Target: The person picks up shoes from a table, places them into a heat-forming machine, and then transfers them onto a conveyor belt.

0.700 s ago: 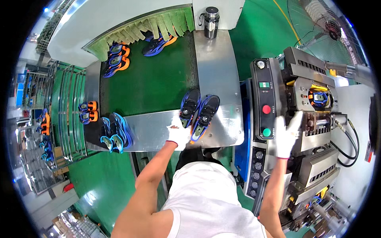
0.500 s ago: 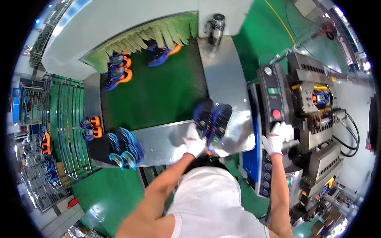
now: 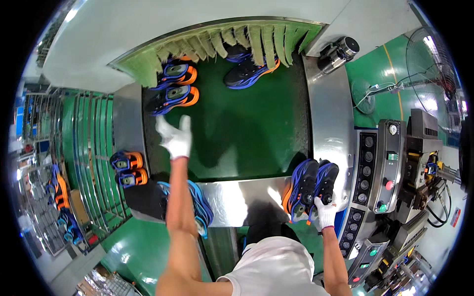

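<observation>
My gloved left hand [image 3: 176, 138] reaches over the green belt with thumb and fingers spread, holding nothing. Just beyond its fingertips lies a blue-black running shoe [image 3: 173, 99] with an orange sole, and a similar shoe [image 3: 177, 75] sits behind it. My gloved right hand [image 3: 326, 213] grips the heel of a dark blue sports shoe [image 3: 325, 183] on the metal ledge; its fingers are partly hidden. That shoe's mate [image 3: 301, 185] stands close on its left. Another pair of running shoes [image 3: 247, 71] lies farther back on the belt, partly under the fringe curtain.
A green fringe curtain [image 3: 222, 42] hangs at the belt's far end. A steel flask [image 3: 338, 54] stands at the back right, a control box [image 3: 388, 167] at the right. On the left ledge are orange-blue shoes [image 3: 131, 170] and light-blue-trimmed shoes [image 3: 201, 209], the latter partly behind my left forearm.
My left hand has left the shoe pair on the ledge and moved left and forward over the belt. My right hand has come from the machine controls to that pair. The view has shifted.
</observation>
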Demonstrator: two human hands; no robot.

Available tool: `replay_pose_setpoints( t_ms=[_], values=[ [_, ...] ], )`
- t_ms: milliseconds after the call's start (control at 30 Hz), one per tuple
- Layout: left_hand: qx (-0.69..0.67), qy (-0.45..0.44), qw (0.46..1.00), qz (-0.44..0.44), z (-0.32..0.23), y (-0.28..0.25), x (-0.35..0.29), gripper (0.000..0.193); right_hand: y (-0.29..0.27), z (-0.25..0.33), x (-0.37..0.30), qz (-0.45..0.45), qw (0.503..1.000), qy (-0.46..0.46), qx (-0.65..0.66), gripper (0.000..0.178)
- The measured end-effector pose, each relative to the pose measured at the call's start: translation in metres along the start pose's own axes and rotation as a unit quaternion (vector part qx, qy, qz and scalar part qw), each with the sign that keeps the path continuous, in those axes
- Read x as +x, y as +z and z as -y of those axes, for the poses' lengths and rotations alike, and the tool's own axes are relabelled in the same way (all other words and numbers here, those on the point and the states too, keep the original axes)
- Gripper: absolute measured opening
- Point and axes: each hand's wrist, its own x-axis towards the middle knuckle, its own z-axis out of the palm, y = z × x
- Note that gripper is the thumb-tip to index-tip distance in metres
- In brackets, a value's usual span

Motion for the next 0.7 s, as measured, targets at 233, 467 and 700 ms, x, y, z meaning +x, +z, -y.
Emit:
replay_pose_setpoints(
  t_ms=[233,467,700],
  values=[
    [-0.005,0.040,0.997,0.068,0.037,0.060,0.113,0.059,0.049,0.028,-0.045,-0.023,0.996,0.024,0.079,0.083],
    [-0.032,0.089,0.987,0.132,-0.001,0.027,0.091,0.035,0.002,0.064,-0.064,0.076,0.996,-0.040,0.012,0.101],
    [-0.313,0.345,0.839,0.282,-0.223,-0.085,-0.050,0.014,-0.106,0.143,-0.119,0.078,0.961,-0.266,-0.018,0.094]
  ],
)
